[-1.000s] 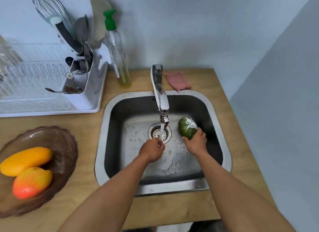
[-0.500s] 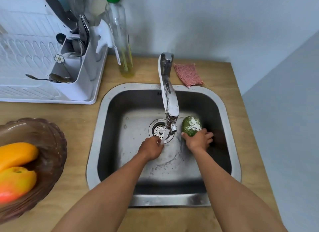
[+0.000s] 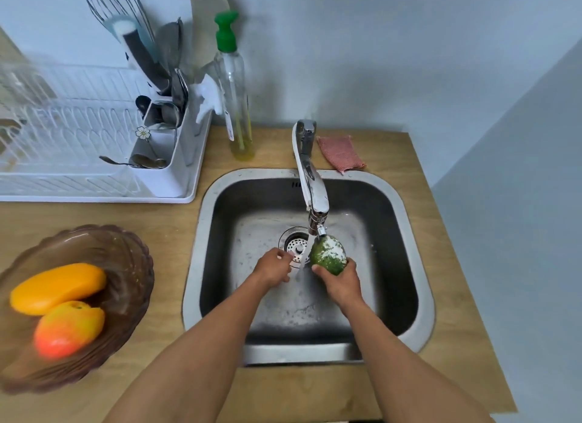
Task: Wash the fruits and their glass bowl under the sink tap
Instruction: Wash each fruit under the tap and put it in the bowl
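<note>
My right hand grips a green fruit flecked with white foam, held just right of the running stream under the tap in the steel sink. My left hand is in the stream beside it, its fingers curled and holding nothing. On the counter to the left stands the brown glass bowl with a yellow-orange mango and a red-orange mango inside.
A white dish rack with cutlery and a whisk stands at the back left. A soap bottle with a green pump is beside it. A pink scrub cloth lies behind the sink. A wall closes the right side.
My right hand has brought the green fruit left, closer to the water stream and right under the spout. My left hand stays in the stream. The camera view shifted.
</note>
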Demonstrator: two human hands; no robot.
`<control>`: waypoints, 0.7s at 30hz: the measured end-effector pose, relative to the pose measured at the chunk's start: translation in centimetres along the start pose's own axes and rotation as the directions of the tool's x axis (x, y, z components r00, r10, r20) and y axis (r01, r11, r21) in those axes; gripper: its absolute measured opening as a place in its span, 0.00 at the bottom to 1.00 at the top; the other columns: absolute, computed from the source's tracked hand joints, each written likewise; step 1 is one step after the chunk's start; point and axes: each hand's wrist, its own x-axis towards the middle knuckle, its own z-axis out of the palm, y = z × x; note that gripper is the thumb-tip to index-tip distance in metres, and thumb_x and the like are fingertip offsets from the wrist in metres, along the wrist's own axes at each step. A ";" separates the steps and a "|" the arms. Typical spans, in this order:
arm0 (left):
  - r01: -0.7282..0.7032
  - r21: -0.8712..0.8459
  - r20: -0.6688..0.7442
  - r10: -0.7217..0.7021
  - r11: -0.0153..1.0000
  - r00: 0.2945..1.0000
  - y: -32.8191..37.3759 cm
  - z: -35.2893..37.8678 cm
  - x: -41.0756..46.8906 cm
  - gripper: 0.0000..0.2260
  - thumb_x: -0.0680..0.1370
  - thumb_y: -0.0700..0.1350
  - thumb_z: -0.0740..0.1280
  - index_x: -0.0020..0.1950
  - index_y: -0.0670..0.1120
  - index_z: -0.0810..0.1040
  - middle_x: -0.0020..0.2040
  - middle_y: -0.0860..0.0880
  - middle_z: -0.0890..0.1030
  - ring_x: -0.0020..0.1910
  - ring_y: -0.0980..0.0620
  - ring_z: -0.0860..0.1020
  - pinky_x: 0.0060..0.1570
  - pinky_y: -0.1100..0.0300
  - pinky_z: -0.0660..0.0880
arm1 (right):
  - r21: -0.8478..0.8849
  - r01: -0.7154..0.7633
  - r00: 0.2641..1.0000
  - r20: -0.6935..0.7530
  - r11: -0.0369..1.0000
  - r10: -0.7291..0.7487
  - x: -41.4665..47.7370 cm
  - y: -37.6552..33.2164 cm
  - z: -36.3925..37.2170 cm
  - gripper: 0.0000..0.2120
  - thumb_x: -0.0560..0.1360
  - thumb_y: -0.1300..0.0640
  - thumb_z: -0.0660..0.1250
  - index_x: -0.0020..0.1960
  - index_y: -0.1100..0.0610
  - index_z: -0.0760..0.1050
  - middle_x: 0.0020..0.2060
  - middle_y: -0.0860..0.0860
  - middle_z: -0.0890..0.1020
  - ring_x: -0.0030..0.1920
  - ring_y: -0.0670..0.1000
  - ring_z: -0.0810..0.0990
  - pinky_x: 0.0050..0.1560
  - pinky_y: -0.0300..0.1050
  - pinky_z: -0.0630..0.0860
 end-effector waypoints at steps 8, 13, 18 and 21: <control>0.037 -0.230 0.075 -0.021 0.973 0.997 1.1 -0.7 -2.2 0.17 0.82 0.56 0.53 0.64 0.50 0.72 0.59 0.45 0.79 0.53 0.46 0.80 0.53 0.49 0.79 | 0.029 0.100 0.971 0.216 0.995 -0.104 -3.9 -1.0 1.6 0.34 0.68 0.50 0.76 0.66 0.53 0.62 0.59 0.50 0.76 0.57 0.51 0.76 0.59 0.48 0.75; 0.074 -0.329 0.106 -0.041 0.941 0.993 0.8 -0.7 -3.2 0.17 0.82 0.54 0.58 0.69 0.50 0.69 0.62 0.46 0.77 0.58 0.44 0.79 0.48 0.51 0.81 | 0.079 0.106 0.964 0.237 0.991 -0.122 -4.7 -1.2 1.9 0.36 0.67 0.53 0.77 0.69 0.50 0.62 0.57 0.48 0.75 0.58 0.50 0.75 0.59 0.43 0.74; 0.119 -0.432 0.160 -0.054 0.894 0.986 0.3 -0.3 -3.0 0.16 0.82 0.52 0.59 0.69 0.51 0.68 0.60 0.45 0.78 0.55 0.42 0.80 0.46 0.51 0.81 | 0.173 0.068 0.960 0.257 0.983 -0.112 -4.2 -0.8 1.6 0.35 0.66 0.52 0.78 0.68 0.47 0.64 0.57 0.48 0.76 0.57 0.50 0.78 0.58 0.51 0.79; 0.127 -0.435 0.174 -0.055 0.891 0.983 0.3 -0.1 -2.6 0.16 0.82 0.52 0.59 0.70 0.51 0.68 0.61 0.45 0.77 0.57 0.42 0.79 0.49 0.50 0.81 | 0.269 -0.023 0.965 0.257 0.963 -0.049 -3.6 -1.0 0.9 0.29 0.69 0.49 0.75 0.67 0.50 0.68 0.60 0.52 0.77 0.58 0.53 0.79 0.59 0.55 0.79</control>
